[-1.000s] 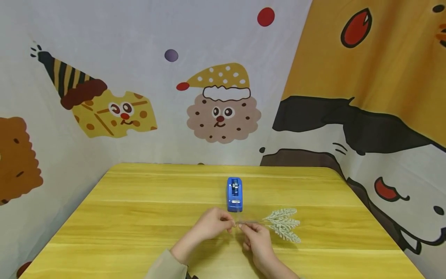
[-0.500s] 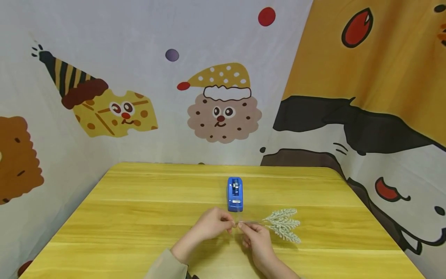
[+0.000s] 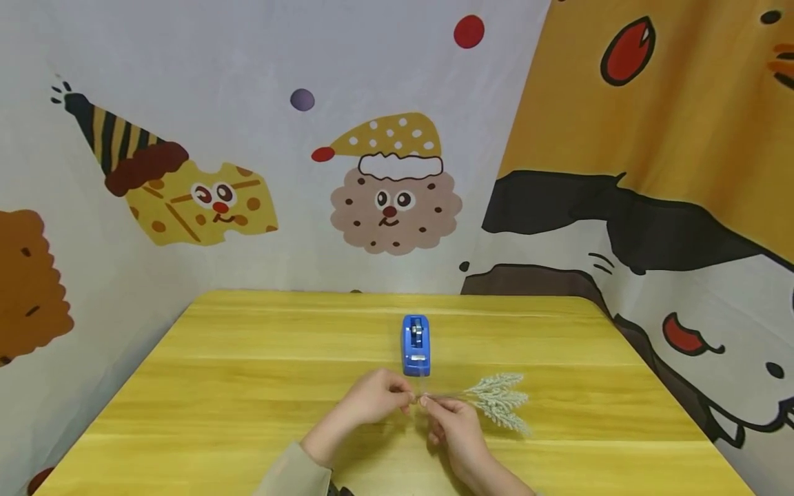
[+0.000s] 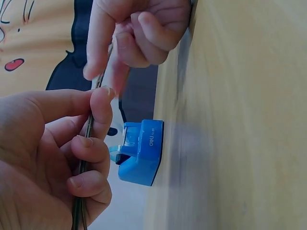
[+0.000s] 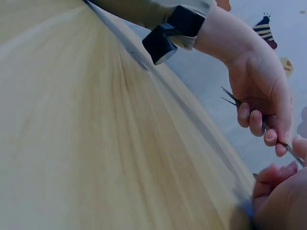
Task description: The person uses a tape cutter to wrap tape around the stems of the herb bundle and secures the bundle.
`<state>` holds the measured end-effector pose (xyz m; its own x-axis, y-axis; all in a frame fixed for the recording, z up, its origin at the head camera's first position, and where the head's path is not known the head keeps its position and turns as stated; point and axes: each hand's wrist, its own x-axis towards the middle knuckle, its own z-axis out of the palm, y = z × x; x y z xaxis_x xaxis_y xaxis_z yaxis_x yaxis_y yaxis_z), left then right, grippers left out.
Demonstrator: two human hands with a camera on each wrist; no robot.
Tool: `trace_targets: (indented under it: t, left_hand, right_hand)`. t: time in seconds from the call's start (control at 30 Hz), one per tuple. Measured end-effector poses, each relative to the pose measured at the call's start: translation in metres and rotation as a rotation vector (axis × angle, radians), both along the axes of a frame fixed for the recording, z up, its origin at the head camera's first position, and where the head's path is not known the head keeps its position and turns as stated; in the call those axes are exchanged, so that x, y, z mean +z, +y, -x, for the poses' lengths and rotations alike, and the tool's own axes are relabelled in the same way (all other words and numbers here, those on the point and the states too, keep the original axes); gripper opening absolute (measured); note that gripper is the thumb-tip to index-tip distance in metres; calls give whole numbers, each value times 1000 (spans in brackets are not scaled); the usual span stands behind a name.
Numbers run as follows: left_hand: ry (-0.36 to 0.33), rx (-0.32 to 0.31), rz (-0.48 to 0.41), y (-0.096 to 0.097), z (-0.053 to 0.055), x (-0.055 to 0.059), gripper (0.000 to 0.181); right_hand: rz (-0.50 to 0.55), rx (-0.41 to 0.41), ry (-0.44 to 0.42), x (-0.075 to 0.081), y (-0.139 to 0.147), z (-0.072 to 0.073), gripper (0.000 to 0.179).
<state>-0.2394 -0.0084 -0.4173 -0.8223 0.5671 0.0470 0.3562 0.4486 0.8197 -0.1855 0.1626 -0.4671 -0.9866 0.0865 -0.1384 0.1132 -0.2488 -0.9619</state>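
Pale green leafy sprigs (image 3: 498,401) point to the right in the head view, their thin stems bunched between both hands. My left hand (image 3: 380,398) grips the stems, with thumb and forefinger pinching near the middle and the other fingers curled round them in the left wrist view. Two bare stem ends (image 5: 229,94) stick out past that hand in the right wrist view. My right hand (image 3: 455,424) pinches the stems with thumb and forefinger, close to the left fingertips. Just beyond the hands stands a blue tape dispenser (image 3: 415,344), a faint clear strip at its near end.
The hands work over a yellow wood-grain table (image 3: 260,386). Behind it hangs a cloth (image 3: 248,103) printed with cartoon figures. A black device (image 5: 180,31) is strapped at the left wrist, by the sleeve.
The whole head view has shifted very slightly. Both hands stay at the stems, with only a tiny movement of the right fingertips; the dispenser keeps its place.
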Motion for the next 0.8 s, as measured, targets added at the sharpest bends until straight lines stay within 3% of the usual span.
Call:
trace_targets:
  t: [0.17,0.3,0.43,0.53,0.67,0.8]
  left_hand:
    - [0,5,6,-2,0,0,15]
    - [-3,11,11,-2,0,0,15]
    - [2,11,10,-2,1,0,14]
    - [6,7,6,-2,1,0,14]
    - [8,7,4,-1,1,0,15]
    - [10,10,11,-1,1,0,15]
  right_hand:
    - [-156,268,-8,13,14,-9,37]
    - [-387,474,119,43,35,-6,33]
    - [-609,548,241,82,56,14,30]
    - [-767,609,314,98,65,36,25]
    - [-941,760,332,103,67,63,19]
    - [-995,933,273,97,62,77,18]
